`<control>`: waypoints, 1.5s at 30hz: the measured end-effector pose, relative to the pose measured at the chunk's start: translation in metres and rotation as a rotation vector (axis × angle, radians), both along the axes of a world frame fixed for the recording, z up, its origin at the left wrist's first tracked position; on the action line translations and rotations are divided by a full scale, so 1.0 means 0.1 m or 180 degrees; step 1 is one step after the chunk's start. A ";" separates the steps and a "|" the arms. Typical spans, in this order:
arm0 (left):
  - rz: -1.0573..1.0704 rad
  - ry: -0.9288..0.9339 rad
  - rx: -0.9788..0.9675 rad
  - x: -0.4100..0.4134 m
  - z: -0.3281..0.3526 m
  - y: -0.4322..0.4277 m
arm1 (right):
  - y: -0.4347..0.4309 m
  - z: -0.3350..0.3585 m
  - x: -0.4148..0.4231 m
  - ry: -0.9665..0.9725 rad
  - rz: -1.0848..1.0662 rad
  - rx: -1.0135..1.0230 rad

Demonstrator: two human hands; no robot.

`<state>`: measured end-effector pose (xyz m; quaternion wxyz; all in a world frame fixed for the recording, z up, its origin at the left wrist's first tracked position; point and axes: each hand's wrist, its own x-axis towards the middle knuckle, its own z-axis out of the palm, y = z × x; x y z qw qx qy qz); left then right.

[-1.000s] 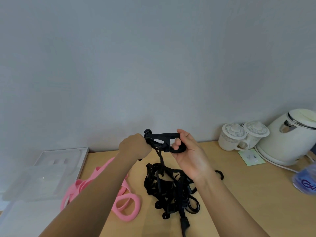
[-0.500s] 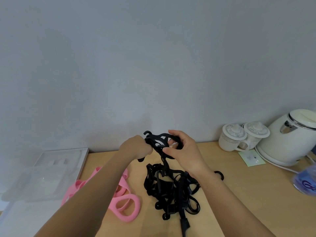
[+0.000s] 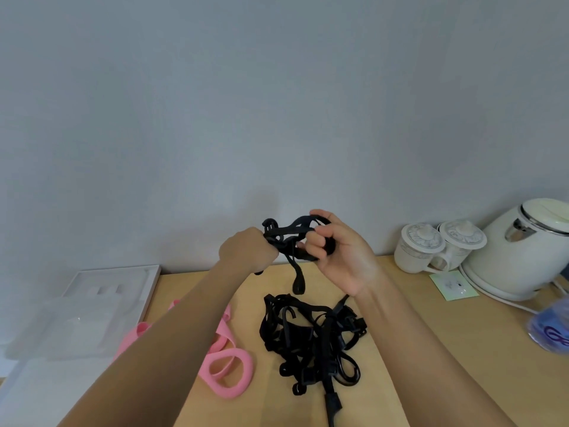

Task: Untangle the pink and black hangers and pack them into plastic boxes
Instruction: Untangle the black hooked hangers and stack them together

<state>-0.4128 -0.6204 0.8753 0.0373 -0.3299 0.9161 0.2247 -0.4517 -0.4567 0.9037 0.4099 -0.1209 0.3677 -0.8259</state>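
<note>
A black hanger (image 3: pixel 288 234) is held up in the air above the wooden table (image 3: pixel 415 340). My left hand (image 3: pixel 246 252) grips its left end and my right hand (image 3: pixel 337 252) is curled around its right end. One black strip hangs down from it, clear of the pile. Below lies a tangled heap of black hangers (image 3: pixel 311 337). Pink hangers (image 3: pixel 226 369) lie to the left, partly hidden under my left forearm. Clear plastic boxes (image 3: pixel 61 331) sit at the table's left edge.
Two white lidded cups (image 3: pixel 437 245) and a white kettle (image 3: pixel 523 251) stand at the back right by the wall. A green card (image 3: pixel 454 285) lies in front of them. A blue packet (image 3: pixel 551 329) sits at the right edge.
The held black hanger has come free of the heap; before, it was still linked to the pile by a taut strip. My right hand has shifted its grip further around it.
</note>
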 end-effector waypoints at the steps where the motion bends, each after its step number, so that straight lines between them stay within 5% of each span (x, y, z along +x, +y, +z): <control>1: -0.0022 -0.0006 -0.0029 0.01 0.02 -0.04 | 0.05 0.01 0.00 0.0359 0.0165 0.0237; 7: -0.0072 -0.0184 0.0864 0.06 0.14 -0.13 | 0.17 -0.03 -0.02 0.3677 0.0605 0.2777; 12: 0.0102 -0.0072 0.1430 0.08 0.29 -0.01 | 0.08 -0.35 0.09 0.3953 0.0357 0.2878; 21: 0.0047 -0.0144 0.1741 0.07 0.37 0.17 | -0.07 -0.53 0.03 0.5410 -0.2205 0.3675; 31: -0.0146 -0.0430 0.1618 0.14 0.31 0.19 | -0.04 -0.62 -0.14 0.5878 -0.2618 0.3470; 35: 0.0026 -0.0112 0.1279 0.14 0.22 0.04 | -0.01 -0.55 -0.05 0.4886 -0.1410 0.2957; 39: 0.0236 0.0124 0.0549 0.17 0.10 -0.14 | 0.04 -0.26 0.08 0.2111 -0.0308 0.1819; 41: 0.0336 0.0222 0.0371 0.19 0.04 -0.15 | 0.06 -0.18 0.10 0.1238 -0.0196 0.1201; 45: 0.0397 0.0432 0.0046 0.17 -0.03 -0.12 | 0.04 0.02 0.28 0.0720 -0.0102 0.0546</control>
